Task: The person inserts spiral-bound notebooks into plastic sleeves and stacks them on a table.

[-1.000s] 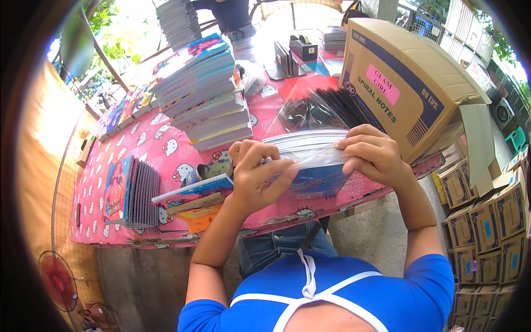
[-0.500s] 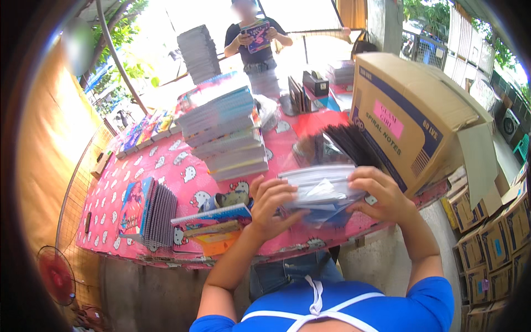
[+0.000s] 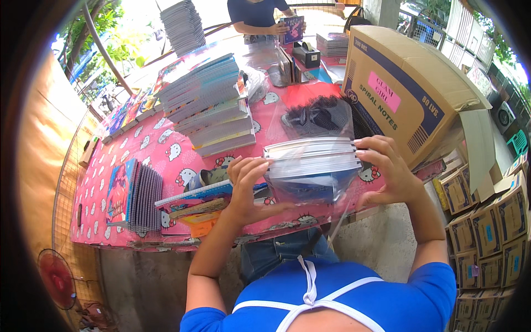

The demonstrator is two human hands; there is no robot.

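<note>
A small stack of spiral notebooks in a clear plastic bag (image 3: pixel 311 164) is held up between both hands, above the front edge of the pink table (image 3: pixel 166 160). My left hand (image 3: pixel 247 185) grips the bundle's left end, fingers curled round it. My right hand (image 3: pixel 386 169) clasps its right end, with fingertips on the top notebook. The loose bag hangs down below the stack.
A tall pile of notebooks (image 3: pixel 213 108) stands behind. Upright spiral notebooks (image 3: pixel 139 195) are at the left. A large cardboard box (image 3: pixel 406 88) lies at the right, small cartons (image 3: pixel 489 221) stacked below it. Another person (image 3: pixel 265 16) stands across the table. A red fan (image 3: pixel 55 276) is on the floor.
The bagged stack stays in both hands and has shifted slightly, tilting more level. The person across the table has come into view as the camera tipped up.
</note>
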